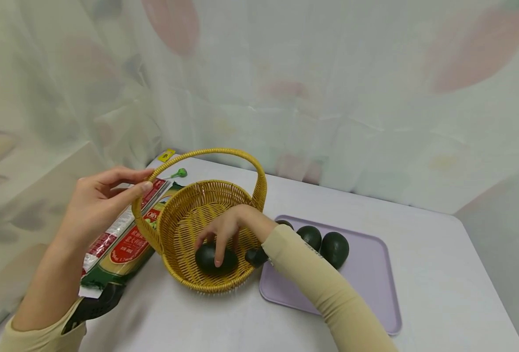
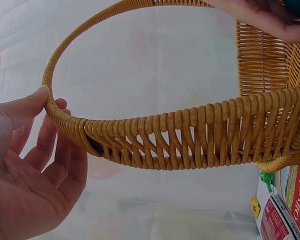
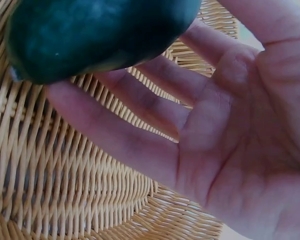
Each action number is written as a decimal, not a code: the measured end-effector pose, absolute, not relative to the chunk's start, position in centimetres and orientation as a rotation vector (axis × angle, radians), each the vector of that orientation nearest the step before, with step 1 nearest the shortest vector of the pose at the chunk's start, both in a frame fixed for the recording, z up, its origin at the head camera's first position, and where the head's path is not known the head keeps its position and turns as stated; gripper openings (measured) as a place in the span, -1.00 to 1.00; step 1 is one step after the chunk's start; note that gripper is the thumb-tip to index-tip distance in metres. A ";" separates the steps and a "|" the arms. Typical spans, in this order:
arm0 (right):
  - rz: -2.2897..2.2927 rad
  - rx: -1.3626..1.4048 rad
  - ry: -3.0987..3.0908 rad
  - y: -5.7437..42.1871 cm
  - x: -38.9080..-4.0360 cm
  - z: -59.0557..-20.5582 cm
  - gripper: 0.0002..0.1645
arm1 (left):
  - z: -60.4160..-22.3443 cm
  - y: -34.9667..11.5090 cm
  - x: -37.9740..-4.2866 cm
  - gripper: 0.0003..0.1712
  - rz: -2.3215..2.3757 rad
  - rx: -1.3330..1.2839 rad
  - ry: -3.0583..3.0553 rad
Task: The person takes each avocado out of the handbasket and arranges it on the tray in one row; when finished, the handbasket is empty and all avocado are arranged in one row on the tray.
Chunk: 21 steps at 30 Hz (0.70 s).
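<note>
My left hand pinches the handle of a yellow-brown wicker basket on its left side. The left wrist view shows the thumb on one face of the handle and the fingers curled behind it. Inside the basket, my right hand reaches down and holds a dark green avocado near the front wall. Seen from the right wrist, the fingertips lie against the underside of the avocado, with the woven wall behind.
A lilac tray stands right of the basket, bearing avocados partly hidden by my right sleeve. Red and green pasta packs lie to the left. Behind them are a small green-headed item and a yellow piece. A curtain hangs behind.
</note>
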State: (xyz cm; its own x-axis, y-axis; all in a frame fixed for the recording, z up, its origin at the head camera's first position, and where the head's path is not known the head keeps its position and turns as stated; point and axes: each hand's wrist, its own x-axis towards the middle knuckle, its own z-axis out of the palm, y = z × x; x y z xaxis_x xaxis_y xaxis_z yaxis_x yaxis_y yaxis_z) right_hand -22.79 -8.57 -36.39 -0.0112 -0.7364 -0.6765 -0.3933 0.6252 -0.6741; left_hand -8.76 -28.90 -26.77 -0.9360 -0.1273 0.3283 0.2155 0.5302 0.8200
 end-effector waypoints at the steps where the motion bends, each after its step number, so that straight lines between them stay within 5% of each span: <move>1: -0.350 -0.957 1.628 -8.5 -22.8 -36.4 -0.23 | -26.8 -28.9 -8.8 -0.76 -1.365 -0.072 -2.426; 21: -0.400 -1.231 1.615 -6.2 -23.5 -35.1 -0.16 | -26.8 -29.0 -8.8 -0.74 -1.387 -0.090 -2.417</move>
State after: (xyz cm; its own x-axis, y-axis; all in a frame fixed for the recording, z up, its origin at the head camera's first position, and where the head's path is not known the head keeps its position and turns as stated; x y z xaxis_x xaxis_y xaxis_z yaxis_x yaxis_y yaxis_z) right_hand -23.46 -6.23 -35.09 0.0441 -0.8560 -0.5151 -0.5163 0.4219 -0.7453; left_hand -8.76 -28.96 -26.82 -0.9361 -0.1181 0.3312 0.2263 0.5185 0.8246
